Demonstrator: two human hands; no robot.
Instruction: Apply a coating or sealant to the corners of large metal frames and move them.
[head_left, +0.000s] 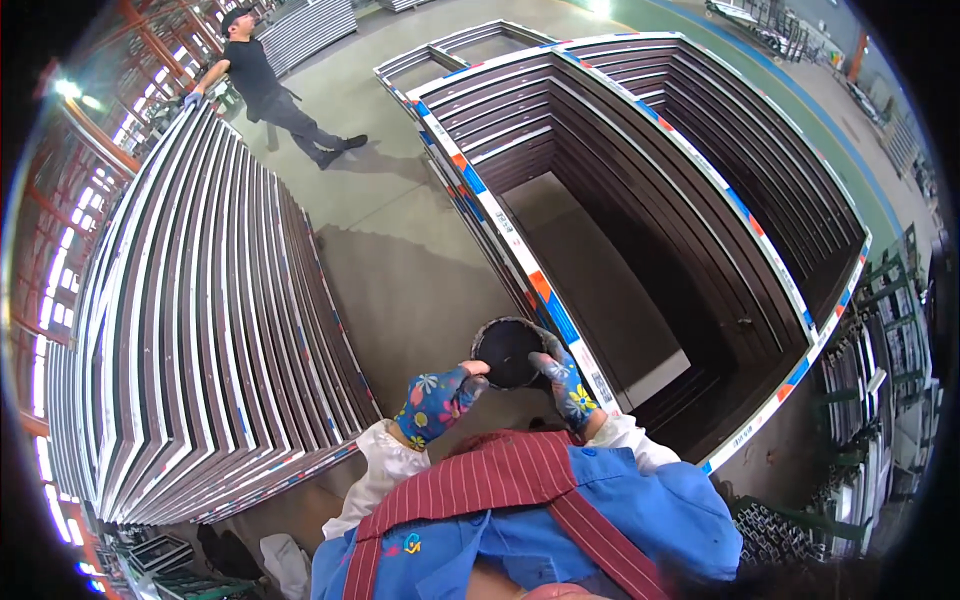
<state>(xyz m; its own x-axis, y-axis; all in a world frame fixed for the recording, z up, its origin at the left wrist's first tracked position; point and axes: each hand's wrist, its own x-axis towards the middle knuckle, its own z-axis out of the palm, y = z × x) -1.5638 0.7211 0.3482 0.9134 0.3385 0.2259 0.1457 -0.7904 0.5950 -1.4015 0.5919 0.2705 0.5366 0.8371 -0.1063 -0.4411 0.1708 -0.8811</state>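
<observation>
A round black tub point(508, 355) with a worn, pale rim is held in front of my body, between two stacks of frames. My left hand point(445, 398), in a blue flowered glove with the fingertips showing, grips the rim on its left side. On the opposite side my right hand point(564, 376), gloved the same way with greyed fingers, is closed on the rim. The inside of the tub looks dark, and I cannot make out what is in it. Close to my right hand runs the taped edge of the large frame stack point(540, 285).
Leaning dark frames with white edges point(200, 300) fill the left side. Another person point(262, 85) stands at the far left, a gloved hand on that stack. Grey floor point(400, 250) lies between the stacks. Green racks with metal profiles point(865, 390) stand at the right.
</observation>
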